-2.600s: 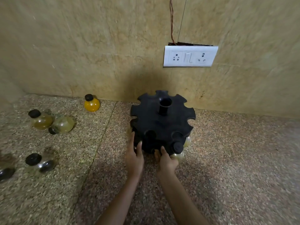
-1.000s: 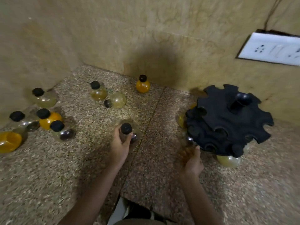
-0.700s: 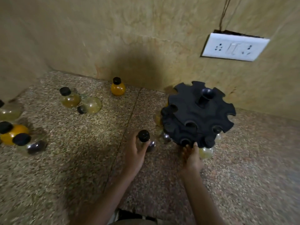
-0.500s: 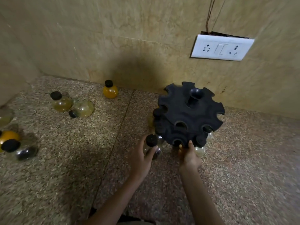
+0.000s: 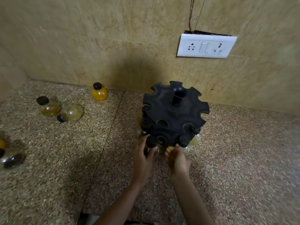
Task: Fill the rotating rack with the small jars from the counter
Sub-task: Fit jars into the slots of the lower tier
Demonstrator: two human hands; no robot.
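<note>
Nearest the camera, two bare forearms are reaching up from the bottom edge over the speckled counter (image 5: 243,168). The left hand (image 5: 142,157) is curling its fingers around a small black-capped jar (image 5: 151,142), holding it upright against the near left edge of the black rotating rack (image 5: 174,114). The right hand (image 5: 177,158) is blurring just beside it under the rack's lower tier, fingers loosely bent; whether it is gripping anything cannot be told. Pale jars (image 5: 194,140) are hanging in the lower notches on the right. Farther left, loose jars are lying at the frame edge (image 5: 11,157), then a pair, one upright (image 5: 48,107) and one tipped (image 5: 71,112). An orange jar (image 5: 99,92) is standing by the wall, below the white socket plate (image 5: 206,45).
</note>
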